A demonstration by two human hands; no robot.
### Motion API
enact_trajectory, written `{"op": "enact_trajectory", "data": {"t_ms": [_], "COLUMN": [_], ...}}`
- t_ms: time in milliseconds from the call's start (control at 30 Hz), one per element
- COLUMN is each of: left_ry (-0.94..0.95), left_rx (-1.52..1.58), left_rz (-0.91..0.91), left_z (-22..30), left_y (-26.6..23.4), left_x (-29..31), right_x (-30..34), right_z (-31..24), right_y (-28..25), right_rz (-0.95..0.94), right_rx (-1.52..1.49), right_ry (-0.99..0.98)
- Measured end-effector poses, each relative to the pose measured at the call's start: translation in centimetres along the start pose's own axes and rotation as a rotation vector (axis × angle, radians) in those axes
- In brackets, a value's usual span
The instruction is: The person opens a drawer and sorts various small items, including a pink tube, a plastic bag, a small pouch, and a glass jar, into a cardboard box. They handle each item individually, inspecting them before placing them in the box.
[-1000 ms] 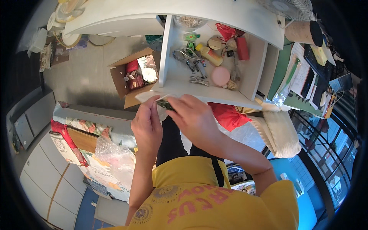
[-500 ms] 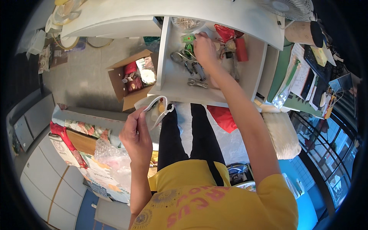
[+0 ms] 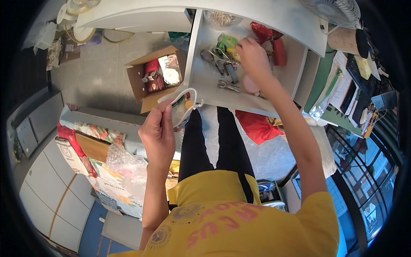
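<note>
My left hand (image 3: 159, 130) is closed, pinching a stiff white looped cord (image 3: 191, 91) between thumb and fingers, just in front of the open drawer (image 3: 205, 92). My right hand (image 3: 253, 53) reaches into the drawer with its fingers curled together; its fingertips are blurred, and what they hold, if anything, is hidden. Beside those fingertips lies a green packet (image 3: 228, 40). Nearer the drawer's front are a metal wrench (image 3: 228, 86), a grey metal tool (image 3: 231, 73) and a round pinkish thing (image 3: 249, 84). A red box-like thing (image 3: 279, 52) stands at the drawer's right.
A clear tub of cotton swabs (image 3: 220, 19) sits at the drawer's back. To its left, an open cardboard box (image 3: 136, 83) holds red packets. A white fan (image 3: 332, 10) stands at far right, above papers (image 3: 338, 81). Bubble wrap (image 3: 124, 160) lies on the left; red cloth (image 3: 257, 127) hangs below the drawer.
My right hand has shifted a little to the right inside the drawer, and the green packet has moved slightly. My left hand still holds the white cord, now tilted differently. The whole view has shifted.
</note>
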State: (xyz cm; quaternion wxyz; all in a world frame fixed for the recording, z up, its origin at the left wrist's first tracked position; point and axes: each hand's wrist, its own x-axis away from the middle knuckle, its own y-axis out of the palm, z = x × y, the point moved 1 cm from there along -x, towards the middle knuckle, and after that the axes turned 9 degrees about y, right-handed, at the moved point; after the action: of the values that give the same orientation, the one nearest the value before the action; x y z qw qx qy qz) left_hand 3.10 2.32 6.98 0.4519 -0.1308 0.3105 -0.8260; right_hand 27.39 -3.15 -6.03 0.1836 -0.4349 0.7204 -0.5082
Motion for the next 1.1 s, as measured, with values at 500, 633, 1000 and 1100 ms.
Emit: {"op": "enact_trajectory", "data": {"t_ms": [500,633,1000,1100], "left_ry": [0.285,0.357,0.058,0.051], "left_rx": [-0.256,-0.186,-0.072,-0.045], "left_rz": [0.007,0.003,0.042,0.028], "left_z": [0.8,0.7,-0.3,-0.3], "left_y": [1.5,2.5,1.5,1.0], "left_x": [0.5,1.1,1.9,1.8], "right_x": [11.5,11.3,9.8,2.7], "right_z": [-12.2,-13.2,-8.3,-2.9], "right_y": [-9.2,-7.2,-6.3,-0.3], "right_rz": [-0.147,-0.05,0.151,0.043], "right_rx": [0.013,-0.003,-0.491,-0.336], "right_ry": [-0.082,-0.035,0.158,0.304]}}
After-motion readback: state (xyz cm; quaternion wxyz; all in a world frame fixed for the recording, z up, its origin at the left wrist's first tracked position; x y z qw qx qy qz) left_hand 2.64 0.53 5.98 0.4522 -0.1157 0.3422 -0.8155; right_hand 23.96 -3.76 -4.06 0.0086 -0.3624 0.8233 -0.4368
